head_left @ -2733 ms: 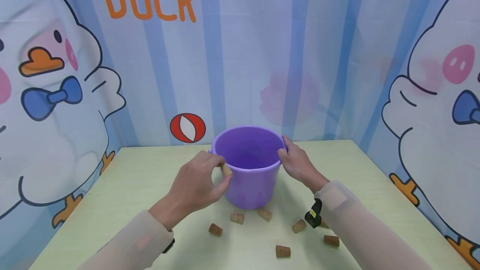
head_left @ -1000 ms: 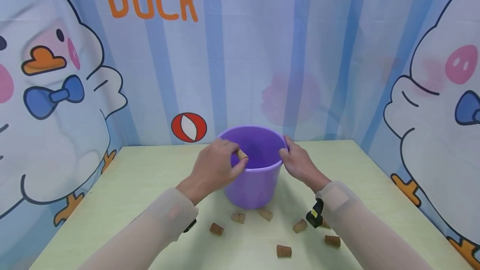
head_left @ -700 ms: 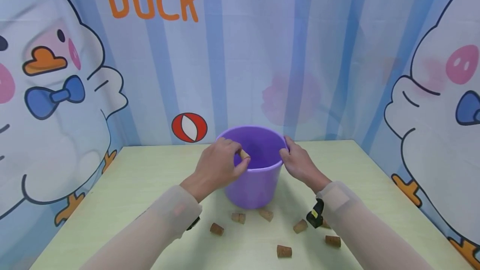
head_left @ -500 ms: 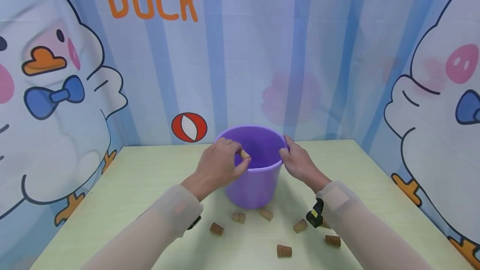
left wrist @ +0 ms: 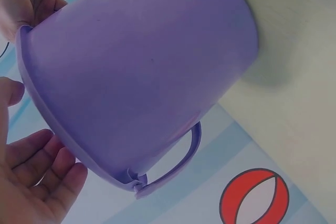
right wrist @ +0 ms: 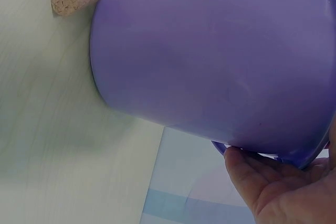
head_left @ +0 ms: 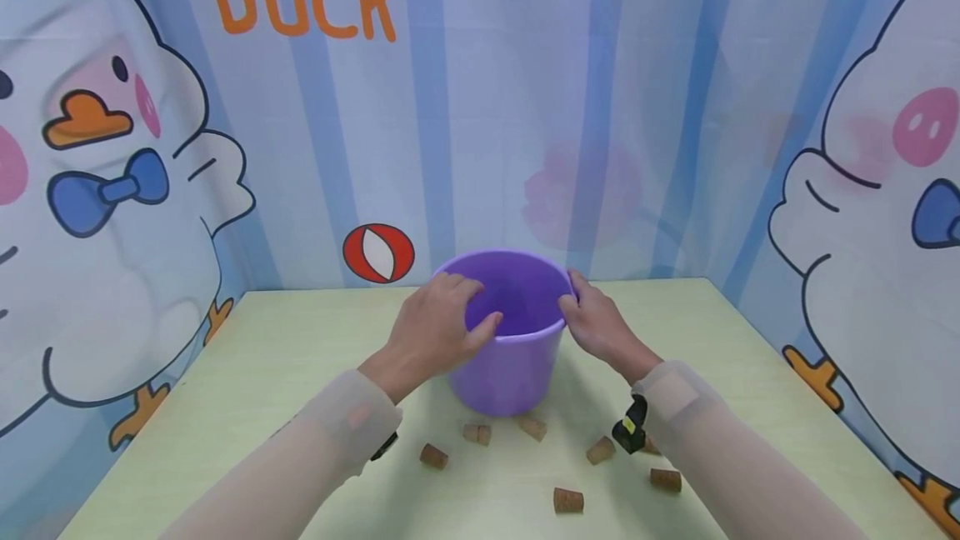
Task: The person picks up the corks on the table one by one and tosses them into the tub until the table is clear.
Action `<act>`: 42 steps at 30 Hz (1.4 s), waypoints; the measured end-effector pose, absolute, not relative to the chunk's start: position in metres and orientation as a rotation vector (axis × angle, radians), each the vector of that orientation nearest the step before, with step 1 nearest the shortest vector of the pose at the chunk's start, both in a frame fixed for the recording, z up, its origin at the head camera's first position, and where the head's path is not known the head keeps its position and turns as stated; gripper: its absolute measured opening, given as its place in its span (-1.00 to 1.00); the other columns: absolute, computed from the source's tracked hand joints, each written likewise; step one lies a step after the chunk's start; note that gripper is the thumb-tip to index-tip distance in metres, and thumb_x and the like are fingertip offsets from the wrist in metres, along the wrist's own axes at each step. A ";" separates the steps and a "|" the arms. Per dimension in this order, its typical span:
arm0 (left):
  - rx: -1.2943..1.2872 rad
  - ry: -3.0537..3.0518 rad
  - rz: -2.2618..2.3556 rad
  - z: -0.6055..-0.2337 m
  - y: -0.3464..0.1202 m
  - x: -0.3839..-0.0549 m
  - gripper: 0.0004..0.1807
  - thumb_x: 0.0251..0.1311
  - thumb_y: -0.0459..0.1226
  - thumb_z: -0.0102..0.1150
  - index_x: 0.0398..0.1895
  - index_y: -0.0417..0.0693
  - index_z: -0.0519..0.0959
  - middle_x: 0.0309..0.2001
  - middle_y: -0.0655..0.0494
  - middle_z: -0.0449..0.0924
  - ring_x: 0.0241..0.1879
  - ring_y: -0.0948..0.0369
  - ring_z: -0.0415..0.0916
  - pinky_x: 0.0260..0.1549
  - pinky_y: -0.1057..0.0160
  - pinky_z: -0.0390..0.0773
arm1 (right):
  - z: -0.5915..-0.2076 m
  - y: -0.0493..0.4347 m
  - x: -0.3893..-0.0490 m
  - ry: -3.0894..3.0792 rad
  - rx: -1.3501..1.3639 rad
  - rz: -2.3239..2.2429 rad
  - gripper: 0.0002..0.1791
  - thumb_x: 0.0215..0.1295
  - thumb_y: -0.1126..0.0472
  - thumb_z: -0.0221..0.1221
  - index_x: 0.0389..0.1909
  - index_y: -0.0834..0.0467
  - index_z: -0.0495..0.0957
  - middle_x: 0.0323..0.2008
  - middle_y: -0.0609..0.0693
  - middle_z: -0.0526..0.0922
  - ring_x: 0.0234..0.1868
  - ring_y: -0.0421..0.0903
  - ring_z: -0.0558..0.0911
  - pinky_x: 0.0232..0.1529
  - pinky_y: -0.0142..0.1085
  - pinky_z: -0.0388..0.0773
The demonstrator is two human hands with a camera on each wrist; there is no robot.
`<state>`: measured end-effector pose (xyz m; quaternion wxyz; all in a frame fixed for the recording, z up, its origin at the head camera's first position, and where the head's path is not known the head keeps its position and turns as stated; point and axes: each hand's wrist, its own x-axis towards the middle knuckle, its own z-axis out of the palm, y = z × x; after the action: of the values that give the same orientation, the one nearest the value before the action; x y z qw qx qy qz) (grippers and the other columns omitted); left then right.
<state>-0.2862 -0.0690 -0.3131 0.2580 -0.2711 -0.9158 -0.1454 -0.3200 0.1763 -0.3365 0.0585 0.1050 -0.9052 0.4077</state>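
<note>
A purple bucket [head_left: 498,377] stands upright on the table, its mouth facing up. My right hand [head_left: 600,323] grips its rim on the right, thumb on the near side; the right wrist view shows the fingers [right wrist: 244,174] against the outer wall by the handle. Over the left part of the mouth, my left hand [head_left: 438,323] is spread, thumb apart from fingers, with nothing between them. In the left wrist view the bucket's handle [left wrist: 181,166] hangs down along its side. The bucket's floor is hidden, so its contents cannot be seen.
Several corks lie in front of the bucket: a dark one [head_left: 433,456] at left, pale ones [head_left: 477,434] near its base, another dark cork [head_left: 568,500] nearest me, and one [head_left: 665,480] by the right sleeve. A printed curtain [head_left: 487,107] closes off the pale table's [head_left: 300,365] back.
My left hand came from the bucket's left side to over its mouth with a cork, then let go; the cork is out of sight now. My right hand has stayed on the rim.
</note>
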 end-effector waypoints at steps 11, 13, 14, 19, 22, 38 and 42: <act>-0.755 -2.429 -0.423 -0.314 -0.077 -0.281 -0.61 0.27 -0.05 0.32 0.00 -0.13 0.67 -0.07 0.02 0.71 -0.04 0.07 0.62 -0.16 0.06 0.71 | -0.337 0.177 -0.321 -2.745 0.318 1.236 -0.24 0.47 0.15 -0.24 0.63 0.30 -0.12 0.53 0.31 0.19 0.52 0.23 0.23 0.45 0.15 0.23; -0.759 -2.413 -0.424 -0.313 -0.079 -0.280 -0.62 0.26 -0.06 0.33 -0.01 -0.13 0.67 -0.08 0.03 0.71 -0.06 0.07 0.63 -0.17 0.07 0.71 | -0.336 0.177 -0.321 -2.744 0.314 1.237 -0.25 0.47 0.15 -0.24 0.62 0.30 -0.10 0.53 0.31 0.20 0.52 0.23 0.24 0.45 0.15 0.23; -0.762 -2.401 -0.422 -0.313 -0.080 -0.279 -0.62 0.25 -0.06 0.34 -0.02 -0.13 0.68 -0.09 0.04 0.72 -0.06 0.07 0.63 -0.18 0.07 0.71 | -0.336 0.177 -0.321 -2.745 0.311 1.238 -0.24 0.47 0.15 -0.23 0.62 0.30 -0.11 0.53 0.31 0.20 0.52 0.23 0.23 0.46 0.15 0.23; -0.787 -2.358 -0.404 -0.312 -0.085 -0.276 -0.63 0.23 -0.07 0.36 -0.03 -0.13 0.69 -0.11 0.03 0.73 -0.09 0.08 0.63 -0.19 0.10 0.71 | -0.336 0.176 -0.321 -2.747 0.307 1.232 -0.24 0.47 0.16 -0.23 0.62 0.31 -0.12 0.54 0.31 0.18 0.53 0.24 0.20 0.48 0.14 0.19; -0.801 -2.346 -0.387 -0.311 -0.087 -0.275 -0.63 0.23 -0.07 0.35 -0.04 -0.13 0.70 -0.12 0.04 0.73 -0.10 0.09 0.63 -0.21 0.11 0.71 | -0.335 0.176 -0.321 -2.753 0.304 1.236 -0.24 0.47 0.15 -0.24 0.63 0.30 -0.14 0.55 0.30 0.15 0.54 0.24 0.17 0.49 0.14 0.16; -0.862 -2.262 -0.390 -0.316 -0.104 -0.264 -0.67 0.19 -0.11 0.39 -0.11 -0.15 0.71 -0.18 0.05 0.74 -0.15 0.10 0.64 -0.21 0.15 0.70 | -0.337 0.177 -0.321 -2.750 0.305 1.257 -0.24 0.47 0.15 -0.24 0.63 0.29 -0.15 0.56 0.29 0.14 0.55 0.21 0.17 0.50 0.13 0.16; -0.885 -2.267 -0.404 -0.320 -0.107 -0.260 -0.69 0.19 -0.12 0.40 -0.10 -0.11 0.71 -0.18 0.10 0.74 -0.17 0.14 0.61 -0.24 0.20 0.68 | -0.337 0.177 -0.320 -2.742 0.309 1.258 -0.24 0.47 0.16 -0.23 0.63 0.28 -0.12 0.54 0.28 0.19 0.53 0.21 0.21 0.48 0.14 0.19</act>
<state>-0.2605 -0.1068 -0.3196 0.3308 -0.3387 -0.8672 -0.1545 -0.3199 0.1771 -0.3368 0.0543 0.1017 -0.9028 0.4142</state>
